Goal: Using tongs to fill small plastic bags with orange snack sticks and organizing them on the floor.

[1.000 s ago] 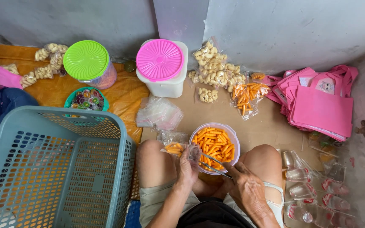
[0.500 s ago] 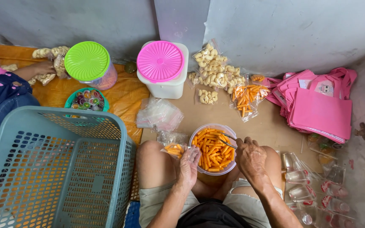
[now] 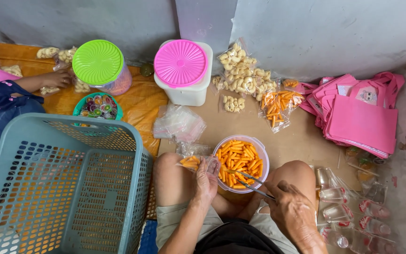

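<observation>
A big grey-blue plastic laundry basket [image 3: 57, 188] filled the near left of the scene, its lattice walls standing on the floor beside the person's left knee. To the far right a stack of pink fabric bags [image 3: 360, 117] lay against the wall. In the far middle stood a white tub with a pink lid [image 3: 183, 70], and left of it a round container with a green lid [image 3: 100, 66] on an orange sheet. Another person's arm [image 3: 43, 81] reached in from the far left toward small packets of pale snacks.

Between the seated person's knees sat a clear bowl [image 3: 264, 162] full of orange snack sticks [image 3: 238, 157]. Just beyond it lay a loose pile of empty clear bags [image 3: 179, 123], and farther off, filled packets of pale and orange snacks [image 3: 254, 84] against the wall. Small sealed cups [image 3: 348, 211] lay on the near right.

The left hand [image 3: 206, 181] was closed round a small clear bag [image 3: 197, 163] partly filled with orange sticks, held at the bowl's left rim. The right hand [image 3: 291, 211] gripped metal tongs [image 3: 253, 184], whose tips reached into the near side of the bowl among the sticks.
</observation>
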